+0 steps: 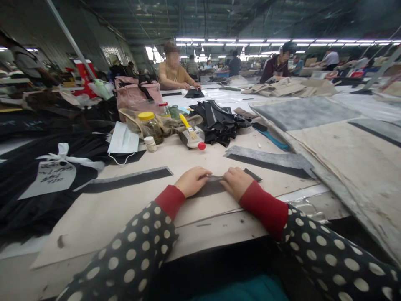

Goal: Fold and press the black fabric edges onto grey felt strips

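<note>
My left hand (192,182) and my right hand (236,183) rest close together on a long black fabric strip (213,188) with a grey felt edge, lying on a beige board (106,217). Fingers of both hands pinch the grey edge (214,178) between them and fold it over. The part of the strip under my palms is hidden. Beyond my hands lies a similar grey-and-black strip (269,163), and a third lies to the left (125,179). Red knitted cuffs and polka-dot sleeves run from my wrists toward me.
Beyond the board stand a yellow-lidded glue jar (150,127), a yellow-handled paste brush (191,134), a face mask (123,139) and a black fabric pile (216,122). Black cloth with a paper tag (50,179) lies left; felt sheets (344,154) lie right. Co-workers (175,71) sit opposite.
</note>
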`<state>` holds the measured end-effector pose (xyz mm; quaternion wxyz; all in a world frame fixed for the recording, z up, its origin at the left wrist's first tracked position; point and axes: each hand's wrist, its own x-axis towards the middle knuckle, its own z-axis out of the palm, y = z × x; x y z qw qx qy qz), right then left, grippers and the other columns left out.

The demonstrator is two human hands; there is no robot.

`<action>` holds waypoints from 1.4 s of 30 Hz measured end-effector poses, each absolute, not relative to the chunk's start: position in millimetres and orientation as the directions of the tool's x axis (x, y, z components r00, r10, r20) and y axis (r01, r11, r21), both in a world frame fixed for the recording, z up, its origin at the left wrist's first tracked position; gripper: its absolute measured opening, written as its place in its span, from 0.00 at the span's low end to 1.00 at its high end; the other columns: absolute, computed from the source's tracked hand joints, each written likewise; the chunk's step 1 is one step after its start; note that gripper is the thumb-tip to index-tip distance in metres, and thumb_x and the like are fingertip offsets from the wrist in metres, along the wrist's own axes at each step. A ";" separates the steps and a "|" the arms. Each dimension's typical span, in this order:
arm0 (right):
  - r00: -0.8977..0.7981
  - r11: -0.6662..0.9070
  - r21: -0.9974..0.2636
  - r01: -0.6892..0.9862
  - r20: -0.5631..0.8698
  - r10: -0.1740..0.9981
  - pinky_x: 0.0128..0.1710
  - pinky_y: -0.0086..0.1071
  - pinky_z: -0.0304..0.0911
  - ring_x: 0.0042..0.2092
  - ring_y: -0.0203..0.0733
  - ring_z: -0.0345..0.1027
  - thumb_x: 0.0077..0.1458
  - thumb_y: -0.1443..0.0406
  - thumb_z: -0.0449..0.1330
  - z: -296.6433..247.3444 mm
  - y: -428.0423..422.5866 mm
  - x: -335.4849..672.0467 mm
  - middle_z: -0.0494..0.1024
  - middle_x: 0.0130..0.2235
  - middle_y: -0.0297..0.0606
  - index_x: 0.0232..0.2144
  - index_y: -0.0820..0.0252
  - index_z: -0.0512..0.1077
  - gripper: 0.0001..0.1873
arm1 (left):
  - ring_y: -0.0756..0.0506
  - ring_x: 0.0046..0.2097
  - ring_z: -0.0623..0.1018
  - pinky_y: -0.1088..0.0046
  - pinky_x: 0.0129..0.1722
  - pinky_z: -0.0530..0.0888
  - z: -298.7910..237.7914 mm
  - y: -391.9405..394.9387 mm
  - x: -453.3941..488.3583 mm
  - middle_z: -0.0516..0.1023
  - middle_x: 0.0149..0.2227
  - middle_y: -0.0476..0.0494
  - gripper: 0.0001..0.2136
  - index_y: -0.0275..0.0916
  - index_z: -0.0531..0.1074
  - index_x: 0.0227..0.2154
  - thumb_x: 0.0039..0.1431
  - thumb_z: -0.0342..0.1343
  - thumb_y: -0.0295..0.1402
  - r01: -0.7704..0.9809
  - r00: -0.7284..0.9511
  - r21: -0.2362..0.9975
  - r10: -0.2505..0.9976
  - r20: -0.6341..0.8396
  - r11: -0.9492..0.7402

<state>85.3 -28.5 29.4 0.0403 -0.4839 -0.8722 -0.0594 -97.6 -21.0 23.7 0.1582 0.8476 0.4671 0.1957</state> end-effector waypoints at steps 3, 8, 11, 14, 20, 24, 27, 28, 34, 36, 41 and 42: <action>-0.529 0.538 -0.027 0.842 0.152 0.835 0.42 0.35 0.53 0.39 0.43 0.58 0.53 0.62 0.49 25.6 -24.5 86.4 0.68 0.35 0.45 0.34 0.66 0.69 0.14 | 0.49 0.39 0.71 0.74 0.43 0.66 22.4 -24.4 -105.4 0.72 0.37 0.45 0.12 0.37 0.71 0.38 0.51 0.47 0.27 0.726 0.420 0.521 0.889 0.181 -0.449; -0.617 0.630 -0.232 0.741 0.133 0.776 0.44 0.31 0.54 0.41 0.40 0.58 0.47 0.74 0.50 21.8 -16.1 81.8 0.68 0.38 0.42 0.42 0.65 0.68 0.18 | 0.49 0.37 0.71 0.74 0.41 0.67 17.0 -24.7 -102.3 0.72 0.33 0.47 0.14 0.38 0.72 0.34 0.46 0.47 0.22 0.717 0.403 0.522 0.886 0.231 -0.462; -0.641 0.658 -0.246 0.712 0.153 0.752 0.43 0.31 0.54 0.40 0.39 0.59 0.44 0.76 0.49 20.8 -15.4 77.4 0.67 0.37 0.42 0.38 0.64 0.70 0.18 | 0.49 0.37 0.70 0.73 0.40 0.67 14.8 -24.1 -100.3 0.72 0.32 0.48 0.13 0.39 0.73 0.31 0.45 0.46 0.21 0.727 0.420 0.488 0.875 0.241 -0.483; -0.659 0.672 -0.137 0.727 0.136 0.740 0.41 0.32 0.54 0.38 0.40 0.58 0.45 0.75 0.49 21.4 -19.4 71.9 0.67 0.35 0.42 0.34 0.65 0.71 0.15 | 0.48 0.38 0.70 0.72 0.42 0.67 14.5 -24.9 -99.4 0.71 0.32 0.47 0.12 0.39 0.72 0.29 0.45 0.46 0.21 0.746 0.457 0.414 0.853 0.252 -0.522; -0.625 0.624 0.054 0.780 0.107 0.773 0.39 0.34 0.53 0.37 0.43 0.59 0.54 0.64 0.46 26.7 -28.1 58.9 0.68 0.33 0.45 0.30 0.66 0.70 0.15 | 0.48 0.40 0.69 0.72 0.44 0.66 21.7 -25.8 -110.4 0.70 0.36 0.46 0.13 0.40 0.72 0.36 0.52 0.45 0.24 0.688 0.559 0.427 0.804 0.204 -0.586; -0.596 0.597 0.039 0.801 0.130 0.792 0.39 0.34 0.53 0.38 0.44 0.59 0.54 0.62 0.47 27.2 -27.7 57.3 0.68 0.34 0.45 0.30 0.65 0.70 0.14 | 0.48 0.40 0.70 0.73 0.44 0.66 27.1 -28.6 -131.8 0.71 0.37 0.45 0.12 0.39 0.70 0.39 0.52 0.48 0.29 0.701 0.473 0.540 0.871 0.135 -0.465; -0.580 0.590 -0.048 0.806 0.136 0.803 0.41 0.34 0.53 0.38 0.43 0.59 0.53 0.64 0.49 25.9 -25.1 57.4 0.68 0.35 0.44 0.32 0.65 0.69 0.12 | 0.48 0.39 0.71 0.73 0.43 0.67 26.4 -32.5 -140.9 0.71 0.37 0.46 0.12 0.38 0.71 0.38 0.51 0.48 0.30 0.717 0.375 0.592 0.920 0.116 -0.367; -0.585 0.597 -0.089 0.797 0.131 0.801 0.42 0.34 0.53 0.38 0.43 0.59 0.53 0.65 0.50 25.4 -23.9 56.9 0.68 0.35 0.43 0.33 0.65 0.69 0.11 | 0.48 0.39 0.71 0.73 0.42 0.67 25.4 -33.6 -141.5 0.72 0.37 0.46 0.11 0.38 0.72 0.37 0.51 0.48 0.29 0.713 0.368 0.601 0.922 0.119 -0.362; -0.664 0.663 -0.269 0.699 0.102 0.741 0.44 0.30 0.53 0.41 0.38 0.59 0.46 0.76 0.49 23.8 -18.7 48.8 0.68 0.39 0.42 0.41 0.65 0.68 0.19 | 0.49 0.36 0.70 0.74 0.39 0.67 17.8 -34.9 -135.1 0.71 0.32 0.48 0.11 0.38 0.72 0.32 0.46 0.48 0.23 0.709 0.363 0.579 0.912 0.190 -0.402; -0.683 0.682 -0.238 0.692 0.092 0.725 0.44 0.30 0.54 0.41 0.39 0.59 0.45 0.77 0.48 25.5 -20.7 45.6 0.68 0.38 0.42 0.39 0.64 0.69 0.19 | 0.49 0.36 0.70 0.74 0.40 0.67 16.4 -34.9 -134.1 0.71 0.32 0.48 0.12 0.38 0.72 0.30 0.45 0.47 0.21 0.706 0.383 0.558 0.898 0.215 -0.435; -0.713 0.713 -0.017 0.701 0.015 0.701 0.40 0.34 0.54 0.38 0.43 0.58 0.48 0.74 0.47 33.8 -31.6 37.0 0.68 0.35 0.45 0.33 0.66 0.71 0.13 | 0.49 0.39 0.70 0.74 0.43 0.66 18.6 -33.5 -137.5 0.70 0.33 0.46 0.12 0.37 0.72 0.30 0.46 0.46 0.20 0.674 0.480 0.524 0.848 0.225 -0.521; -0.711 0.711 0.010 0.703 0.013 0.703 0.39 0.34 0.54 0.38 0.44 0.59 0.49 0.74 0.47 34.9 -33.3 35.4 0.68 0.34 0.46 0.32 0.67 0.70 0.12 | 0.49 0.40 0.70 0.74 0.44 0.66 20.0 -32.7 -140.8 0.71 0.34 0.46 0.12 0.37 0.72 0.32 0.48 0.46 0.21 0.658 0.503 0.539 0.840 0.205 -0.526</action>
